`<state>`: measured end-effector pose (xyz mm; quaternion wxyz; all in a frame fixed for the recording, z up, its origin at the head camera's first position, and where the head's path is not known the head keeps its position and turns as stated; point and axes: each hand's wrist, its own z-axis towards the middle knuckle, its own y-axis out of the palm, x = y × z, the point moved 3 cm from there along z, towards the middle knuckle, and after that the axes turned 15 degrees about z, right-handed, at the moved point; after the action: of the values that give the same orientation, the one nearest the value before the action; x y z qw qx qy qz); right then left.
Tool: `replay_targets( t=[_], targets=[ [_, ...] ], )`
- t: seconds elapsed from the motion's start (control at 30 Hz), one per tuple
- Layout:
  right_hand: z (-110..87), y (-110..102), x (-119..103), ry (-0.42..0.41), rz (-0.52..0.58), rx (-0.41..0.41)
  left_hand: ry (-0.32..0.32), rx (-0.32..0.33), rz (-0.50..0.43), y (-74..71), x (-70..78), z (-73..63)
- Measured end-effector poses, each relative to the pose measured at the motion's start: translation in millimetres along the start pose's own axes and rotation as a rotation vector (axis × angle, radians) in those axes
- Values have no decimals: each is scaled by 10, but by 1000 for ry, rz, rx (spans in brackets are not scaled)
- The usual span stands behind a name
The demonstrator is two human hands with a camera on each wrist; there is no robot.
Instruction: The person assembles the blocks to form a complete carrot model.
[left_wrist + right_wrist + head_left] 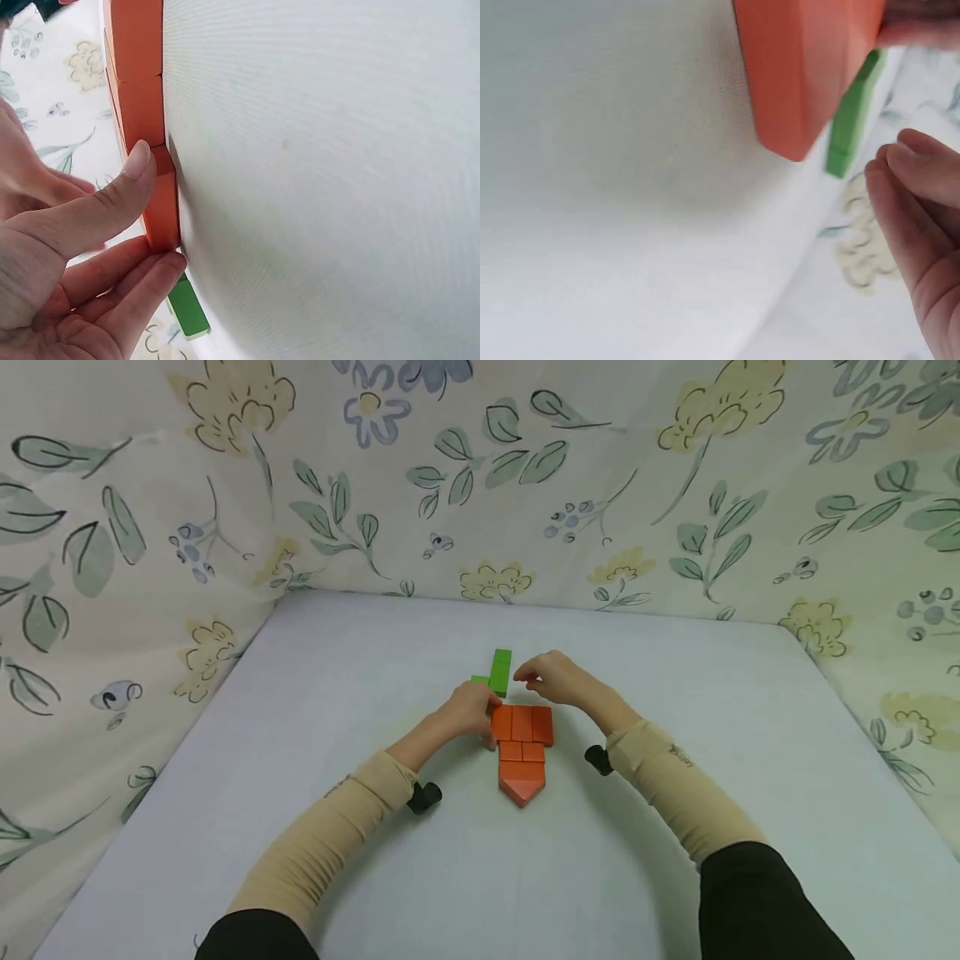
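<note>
Orange blocks (522, 752) lie together in a shape with a pointed piece at the near end. My left hand (470, 708) is at the far-left corner of this shape. In the left wrist view its thumb and fingers pinch the end orange block (163, 214). My right hand (553, 678) is just right of the upright-lying green block (500, 672), its fingers loosely bent and holding nothing. In the right wrist view its thumb and fingertips (881, 161) come close together, apart from the green block. A second green block (480, 679) is partly hidden behind the left hand.
The blocks lie on a white table (375, 643). Floral cloth (480, 543) hangs behind and at both sides of it. Each wrist carries a small black camera, the left one (424, 797) low over the table.
</note>
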<state>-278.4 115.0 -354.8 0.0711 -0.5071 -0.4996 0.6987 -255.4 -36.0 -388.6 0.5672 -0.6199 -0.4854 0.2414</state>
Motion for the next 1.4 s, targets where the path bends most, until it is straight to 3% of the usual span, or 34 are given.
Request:
replay_targets(
  t=[0.17, 0.33, 0.53, 0.73, 0.83, 1.0, 1.4],
  targets=[
    [277, 75, 221, 44, 12, 25, -10, -11, 0, 17, 21, 20],
    [316, 110, 249, 67, -2, 2, 6, -30, 26, 67, 90, 62],
    [251, 184, 265, 68, -178, -68, 28, -37, 2, 112, 161, 95],
    [236, 201, 254, -79, -423, -8, 20, -23, 25, 98, 137, 88],
    [230, 158, 217, -90, -481, -14, 11, -15, 24, 85, 115, 73],
    [208, 61, 174, 21, -399, -97, 4, -3, 24, 76, 72, 50],
    [156, -35, 242, 167, -115, -128, 4, 21, -9, 9, 16, 1]
  ],
)
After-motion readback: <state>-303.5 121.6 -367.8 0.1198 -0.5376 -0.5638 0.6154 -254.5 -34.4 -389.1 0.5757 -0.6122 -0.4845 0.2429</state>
